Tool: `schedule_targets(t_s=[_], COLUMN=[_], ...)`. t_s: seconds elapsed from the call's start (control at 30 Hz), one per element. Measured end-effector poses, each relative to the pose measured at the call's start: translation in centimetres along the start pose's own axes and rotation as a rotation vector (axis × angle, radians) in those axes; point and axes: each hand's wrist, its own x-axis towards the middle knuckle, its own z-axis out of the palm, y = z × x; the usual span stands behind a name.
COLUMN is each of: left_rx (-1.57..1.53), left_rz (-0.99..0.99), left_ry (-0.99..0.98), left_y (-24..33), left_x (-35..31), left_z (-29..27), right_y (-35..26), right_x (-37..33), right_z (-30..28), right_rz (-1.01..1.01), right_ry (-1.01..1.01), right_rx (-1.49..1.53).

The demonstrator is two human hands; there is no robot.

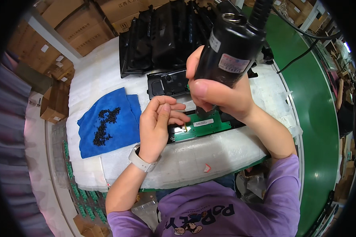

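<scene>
My right hand is wrapped round a black electric screwdriver, held upright with its cable at the top. Its lower end points down at a green circuit board, which sits in a long black housing. Whether the tip touches a screw is hidden behind my hand. At the board's left end is my left hand, fingers loosely bent and apart, with nothing visible in them. The fingertips hover over or rest on the board beside a small brass-coloured part; contact is unclear.
Many small black screws lie on a blue cloth at the left. Behind the board is another black housing, and farther back a stack of black plastic parts. A green surface runs along the right. Cardboard boxes stand behind.
</scene>
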Motion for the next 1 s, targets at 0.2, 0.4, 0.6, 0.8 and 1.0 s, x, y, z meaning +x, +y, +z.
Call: schedule_targets(t_s=[0.2, 0.4, 0.6, 0.8, 1.0], left_rx=[0.043, -0.113, -0.184, -0.403, -0.317], left_rz=[-0.114, -0.158, -0.218, -0.222, -0.243], left_ry=[-0.001, -0.059, -0.07, -0.041, -0.155], left_y=[0.0, 0.0, 0.1, 0.8, 1.5], left_x=[-0.1, -0.1, 0.2, 0.0, -0.5], left_z=[-0.3, -0.4, -0.4, -0.5, -0.4], right_y=[0.2, 0.2, -0.5, -2.3, -3.9], right_x=[-0.3, -0.2, -0.5, -0.5, -1.1], right_z=[0.1, 0.2, 0.3, -1.4, -1.8], right_rz=[-0.009, 0.001, -0.117, -0.187, -0.34], right_ry=[-0.063, -0.012, -0.061, -0.067, -0.132], right_rx=[0.105, 0.073, -0.066, 0.213, 0.266])
